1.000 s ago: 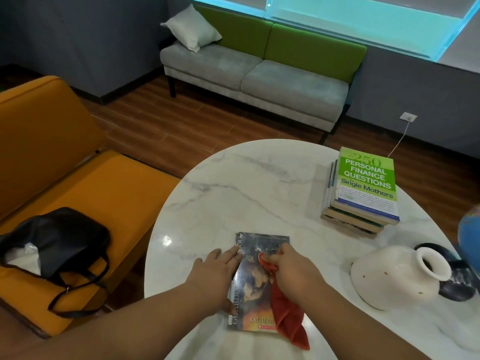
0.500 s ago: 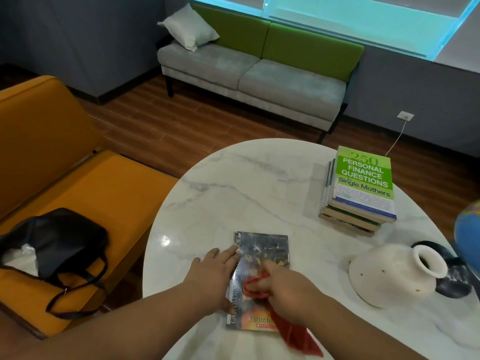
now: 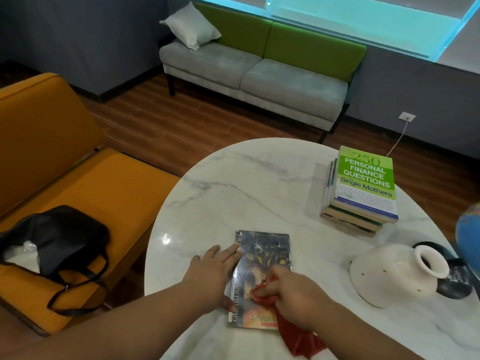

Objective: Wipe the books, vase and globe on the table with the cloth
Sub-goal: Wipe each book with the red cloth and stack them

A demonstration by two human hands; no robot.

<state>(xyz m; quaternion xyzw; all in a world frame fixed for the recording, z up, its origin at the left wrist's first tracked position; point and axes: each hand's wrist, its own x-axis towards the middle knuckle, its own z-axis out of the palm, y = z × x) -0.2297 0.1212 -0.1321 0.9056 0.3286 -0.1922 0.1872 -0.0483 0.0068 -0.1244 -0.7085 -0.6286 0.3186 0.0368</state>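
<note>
Fingers of right hand [image 3: 298, 300] pinch cloth [image 3: 298, 339] on book [image 3: 265, 253]; left hand [image 3: 213, 274] flat, pressing book.

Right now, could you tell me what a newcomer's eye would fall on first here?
Probably the hands at the near edge of the marble table: the left hand presses flat on a dark paperback while the right hand grips a red cloth on its cover. Then the green-topped book stack, far right.

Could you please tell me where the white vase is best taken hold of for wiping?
Probably the narrow neck of the vase under its flared lip, from above: the body is wide and rounded, and the globe stand crowds its right side.
</note>
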